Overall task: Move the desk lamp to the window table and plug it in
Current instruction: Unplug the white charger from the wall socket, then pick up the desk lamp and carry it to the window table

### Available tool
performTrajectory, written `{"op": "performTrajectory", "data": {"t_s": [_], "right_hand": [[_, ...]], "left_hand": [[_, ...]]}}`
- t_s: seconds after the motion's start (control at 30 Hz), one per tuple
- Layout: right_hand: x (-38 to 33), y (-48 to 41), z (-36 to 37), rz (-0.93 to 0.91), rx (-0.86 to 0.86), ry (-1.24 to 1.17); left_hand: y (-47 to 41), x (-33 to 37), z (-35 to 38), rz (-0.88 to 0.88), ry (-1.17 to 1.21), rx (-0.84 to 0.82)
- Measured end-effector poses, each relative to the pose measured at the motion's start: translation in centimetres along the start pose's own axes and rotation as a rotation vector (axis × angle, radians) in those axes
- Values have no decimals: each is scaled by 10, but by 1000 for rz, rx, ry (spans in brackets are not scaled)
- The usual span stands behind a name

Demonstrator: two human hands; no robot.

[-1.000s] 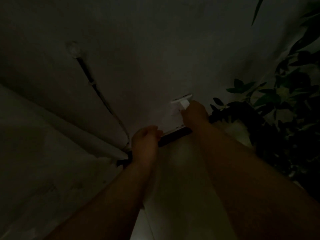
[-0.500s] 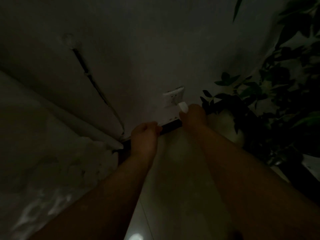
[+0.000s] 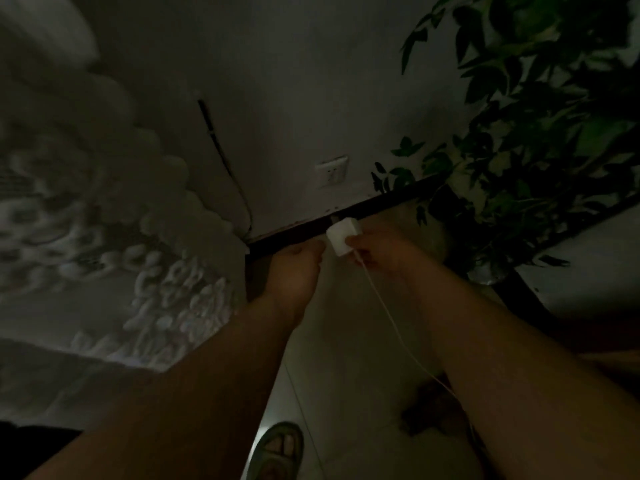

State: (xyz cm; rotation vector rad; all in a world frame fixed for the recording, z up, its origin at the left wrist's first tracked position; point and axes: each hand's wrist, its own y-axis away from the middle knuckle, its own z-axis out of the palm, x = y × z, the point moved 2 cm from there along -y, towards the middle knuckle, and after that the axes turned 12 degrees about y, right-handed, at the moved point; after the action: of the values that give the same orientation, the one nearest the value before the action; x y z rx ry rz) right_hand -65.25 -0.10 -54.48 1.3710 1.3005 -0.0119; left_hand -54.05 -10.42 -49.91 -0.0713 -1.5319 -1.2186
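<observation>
The room is dim. My right hand [image 3: 377, 247] holds a white plug adapter [image 3: 341, 235] just below the dark baseboard [image 3: 381, 200]. A thin white cord [image 3: 391, 323] runs from the adapter down along my right forearm. My left hand [image 3: 294, 268] is loosely curled beside the adapter, fingertips close to it; whether it touches is unclear. The white wall socket [image 3: 331, 170] sits on the wall above the adapter, with nothing plugged in. The lamp itself is out of view.
A leafy potted plant [image 3: 526, 133] fills the right side next to the socket. A pale patterned curtain [image 3: 114, 209] hangs on the left. A black cable [image 3: 225, 161] runs down the wall. My sandalled foot [image 3: 278, 452] stands on the light tiled floor.
The adapter was against the socket a second ago; my right hand has drawn it down and away, below the baseboard. The view has pulled back, showing the floor and the cord.
</observation>
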Motion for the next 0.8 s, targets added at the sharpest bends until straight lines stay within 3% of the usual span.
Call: {"op": "performTrajectory", "data": {"t_s": [0.2,0.47,0.63,0.8], "right_hand": [[10,68,17,3,-223,-86],[14,127,24,-9,-200,-49],[16,150,30,-44,-205,-43],[44,182,33,-37,-33,144]], "left_hand": [[50,-2,-3,-62,-27,-52],[91,-9,-11,-130,30,-8],[101,-5,-20,-63,15,-3],[125,6,-26,-58,132,-65]]}}
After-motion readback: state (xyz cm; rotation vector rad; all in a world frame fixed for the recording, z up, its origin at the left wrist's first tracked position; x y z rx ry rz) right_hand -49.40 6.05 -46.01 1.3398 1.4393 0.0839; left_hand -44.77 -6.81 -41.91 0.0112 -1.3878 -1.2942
